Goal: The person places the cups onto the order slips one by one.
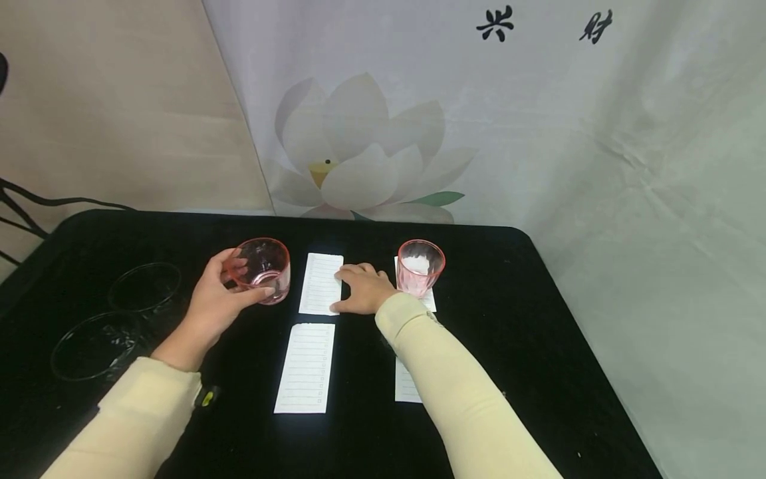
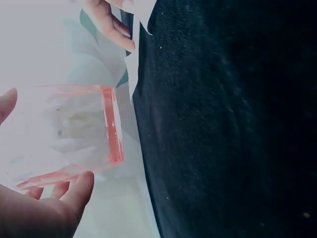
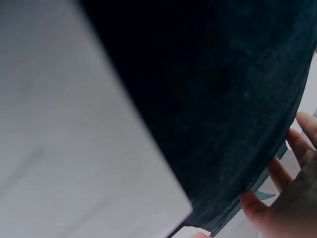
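Observation:
My left hand (image 1: 217, 293) grips a clear tumbler with a pink rim (image 1: 276, 286), thumb on one side and fingers on the other. In the left wrist view the glass (image 2: 64, 129) is off the black table. At the right edge of the upper-left printed paper slip (image 1: 320, 285), my right hand (image 1: 366, 290) rests with thumb and fingers spread. Those fingers (image 3: 281, 174) look fairly straight in the right wrist view. A second pink-rimmed glass (image 1: 421, 267) stands on another slip (image 1: 429, 302), beyond the right forearm; something white shows through it.
Another printed slip (image 1: 305, 369) lies nearer the front, and the right sleeve partly covers a fourth (image 1: 407, 384). Two clear round glass rims (image 1: 143, 287) are faintly visible at the left. A floral backdrop (image 1: 383, 113) hangs behind the black table (image 1: 509, 346).

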Demonstrator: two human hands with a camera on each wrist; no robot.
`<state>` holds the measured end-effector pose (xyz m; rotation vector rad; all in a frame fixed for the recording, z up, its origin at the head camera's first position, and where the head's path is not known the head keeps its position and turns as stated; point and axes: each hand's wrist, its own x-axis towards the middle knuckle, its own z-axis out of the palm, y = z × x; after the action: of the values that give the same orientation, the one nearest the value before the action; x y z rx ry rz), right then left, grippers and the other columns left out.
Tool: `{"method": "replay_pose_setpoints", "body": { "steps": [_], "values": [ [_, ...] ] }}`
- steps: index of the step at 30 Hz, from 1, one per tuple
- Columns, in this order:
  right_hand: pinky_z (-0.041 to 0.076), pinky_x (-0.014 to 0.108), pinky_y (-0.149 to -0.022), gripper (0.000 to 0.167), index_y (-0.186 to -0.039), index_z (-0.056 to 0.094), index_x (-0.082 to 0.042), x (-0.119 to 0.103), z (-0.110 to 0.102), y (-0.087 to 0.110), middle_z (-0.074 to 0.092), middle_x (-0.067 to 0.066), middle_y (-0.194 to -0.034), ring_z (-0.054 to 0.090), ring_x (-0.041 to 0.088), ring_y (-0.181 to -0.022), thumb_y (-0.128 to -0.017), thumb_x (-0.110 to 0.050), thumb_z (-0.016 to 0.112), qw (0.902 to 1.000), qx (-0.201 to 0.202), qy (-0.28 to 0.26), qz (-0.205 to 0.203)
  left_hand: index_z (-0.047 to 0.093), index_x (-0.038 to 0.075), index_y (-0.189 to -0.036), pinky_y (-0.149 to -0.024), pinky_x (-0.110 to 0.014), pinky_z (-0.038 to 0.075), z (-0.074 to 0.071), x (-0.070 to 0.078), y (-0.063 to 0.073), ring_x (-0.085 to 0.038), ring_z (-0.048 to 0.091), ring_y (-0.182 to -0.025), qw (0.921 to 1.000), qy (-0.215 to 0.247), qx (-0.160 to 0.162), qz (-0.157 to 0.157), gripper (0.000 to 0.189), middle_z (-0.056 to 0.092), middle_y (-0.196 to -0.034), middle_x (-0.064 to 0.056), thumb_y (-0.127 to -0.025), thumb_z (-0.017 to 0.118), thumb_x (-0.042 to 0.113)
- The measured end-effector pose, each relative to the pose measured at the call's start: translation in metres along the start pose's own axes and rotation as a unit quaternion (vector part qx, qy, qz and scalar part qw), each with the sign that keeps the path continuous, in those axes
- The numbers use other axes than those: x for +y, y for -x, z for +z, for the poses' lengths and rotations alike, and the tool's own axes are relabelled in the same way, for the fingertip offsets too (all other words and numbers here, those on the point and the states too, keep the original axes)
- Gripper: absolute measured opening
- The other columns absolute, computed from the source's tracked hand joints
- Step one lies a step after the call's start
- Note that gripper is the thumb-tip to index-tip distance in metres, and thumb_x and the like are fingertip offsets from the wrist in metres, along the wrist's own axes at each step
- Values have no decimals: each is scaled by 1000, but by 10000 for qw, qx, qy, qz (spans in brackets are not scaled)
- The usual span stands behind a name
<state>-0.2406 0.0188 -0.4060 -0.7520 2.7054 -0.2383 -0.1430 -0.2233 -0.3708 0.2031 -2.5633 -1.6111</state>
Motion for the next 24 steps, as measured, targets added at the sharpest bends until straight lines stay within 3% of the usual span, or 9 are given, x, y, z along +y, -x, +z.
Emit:
{"method": "replay_pose_setpoints", "body": {
  "steps": [14,24],
  "values": [
    [33,46,-107,73,-144,44,-24,-1,-1,-2,34,-5,-154,29,21,-138,-82,-57,65,10000,41,60,44,20,4,-150,-102,-59,41,12,18,-10,-43,34,-130,9997,-33,-147,167,92,37,-142,-24,-81,78,19],
    [31,47,-109,73,-145,44,-24,-3,-2,-2,34,-5,-154,28,22,-139,-83,-57,65,9999,23,108,89,22,3,-148,-104,-56,41,25,19,-19,-41,38,-128,9994,6,-226,252,87,40,-139,-23,-82,77,15]
  ]
}}
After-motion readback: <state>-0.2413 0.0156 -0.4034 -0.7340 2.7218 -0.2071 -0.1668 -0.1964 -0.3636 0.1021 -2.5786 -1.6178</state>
